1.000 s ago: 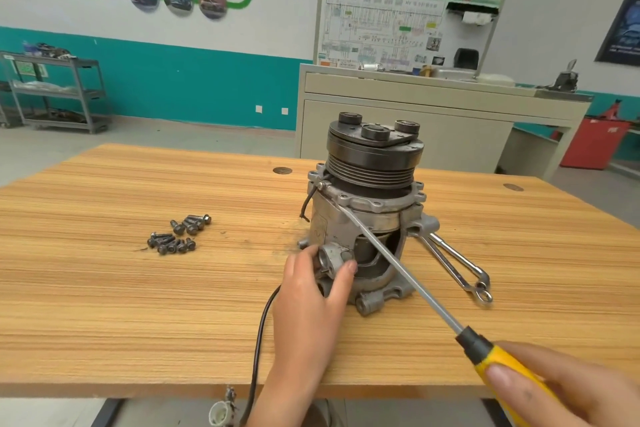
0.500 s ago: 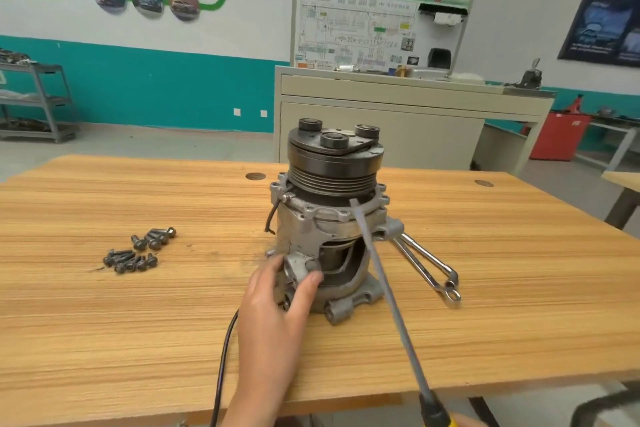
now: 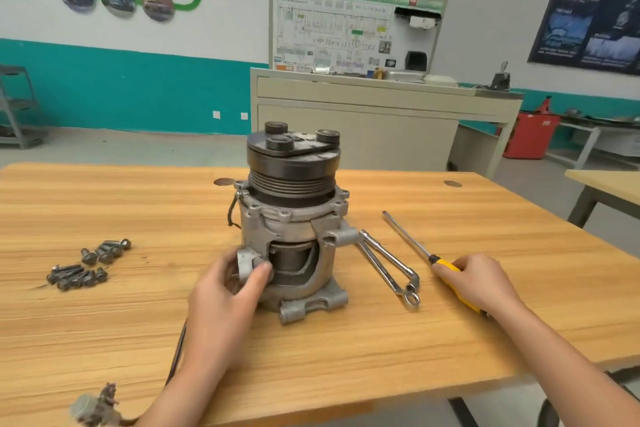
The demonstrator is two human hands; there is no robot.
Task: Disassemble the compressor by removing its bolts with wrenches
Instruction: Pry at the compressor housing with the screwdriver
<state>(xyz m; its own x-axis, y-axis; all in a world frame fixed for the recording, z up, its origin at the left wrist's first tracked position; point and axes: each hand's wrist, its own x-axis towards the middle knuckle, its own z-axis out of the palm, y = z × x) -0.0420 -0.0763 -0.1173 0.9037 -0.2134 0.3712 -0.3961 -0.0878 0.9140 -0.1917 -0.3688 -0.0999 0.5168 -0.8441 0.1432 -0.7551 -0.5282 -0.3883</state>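
My left hand (image 3: 225,295) curls round a lug low on the compressor (image 3: 294,218). My right hand (image 3: 481,282) wraps the yellow screwdriver (image 3: 443,266), which lies flat on the table (image 3: 346,357). The wrenches (image 3: 388,267) lie between them. The compressor stands tall mid-table. If I pull hard, it may tip. The loose bolts (image 3: 86,263) might roll.

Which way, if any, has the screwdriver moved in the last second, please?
Yes: the screwdriver left the compressor and now lies on the table right of the wrenches, held by the right hand.
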